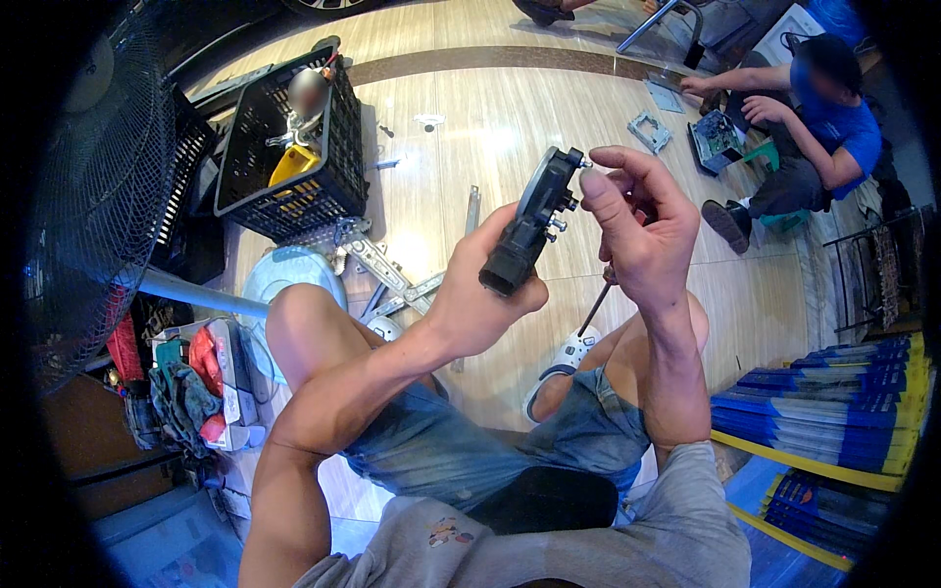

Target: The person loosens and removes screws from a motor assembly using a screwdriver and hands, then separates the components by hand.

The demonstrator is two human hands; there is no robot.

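Observation:
My left hand (474, 306) is closed around a black part (521, 240) with a pale curved face along its left side, held tilted above my lap. Small metal bolts (556, 225) stick out from its right side. My right hand (642, 235) is curled around a screwdriver (596, 308), whose dark shaft points down and left; most of the handle is hidden in the palm. The thumb and index finger are raised beside a small bolt at the part's upper end; whether they touch it I cannot tell.
Around my feet lie metal rails (384, 263) and a pale blue fan base (291, 272). A black crate (235, 176) stands upper left, the fan cage (113, 176) at far left, blue-and-yellow packs (804, 392) lower right. A co-worker (838, 142) sits upper right beside an open metal case (716, 137).

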